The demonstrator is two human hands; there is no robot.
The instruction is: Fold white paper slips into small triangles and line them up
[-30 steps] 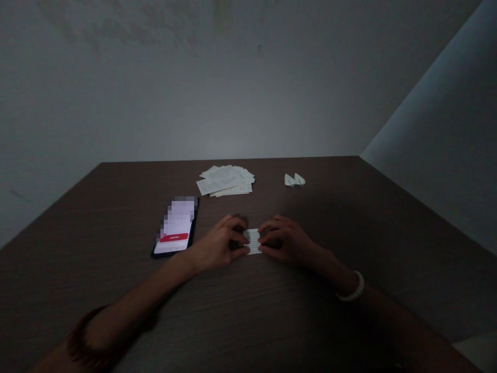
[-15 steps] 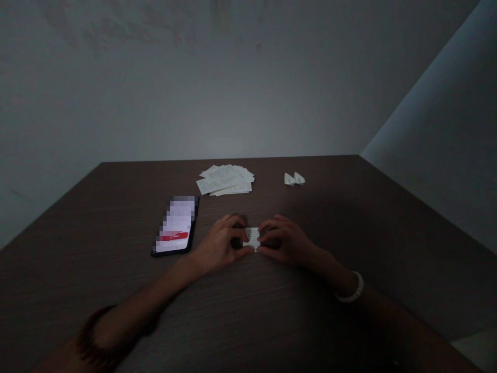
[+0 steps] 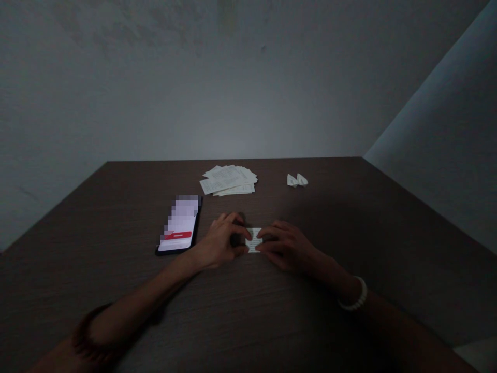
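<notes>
- The left thumb has drawn back slightly along the paper's near edge.
- Left hand (image 3: 222, 242): bent fingers touch the left side of the small paper (image 3: 254, 241); whether it grips, I cannot tell.
- Right hand (image 3: 289, 246): curled fingers touch its right side; grip likewise unclear.
- Paper lies on the table (image 3: 240, 316), right of the phone (image 3: 179, 225).

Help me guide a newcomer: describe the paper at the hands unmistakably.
On the brown table, look nearer than the fanned paper stack and right of the phone. Between the left hand and right hand is a small white lined slip. Unlike the stack and the folded paper beyond, it has fingers touching it.
</notes>
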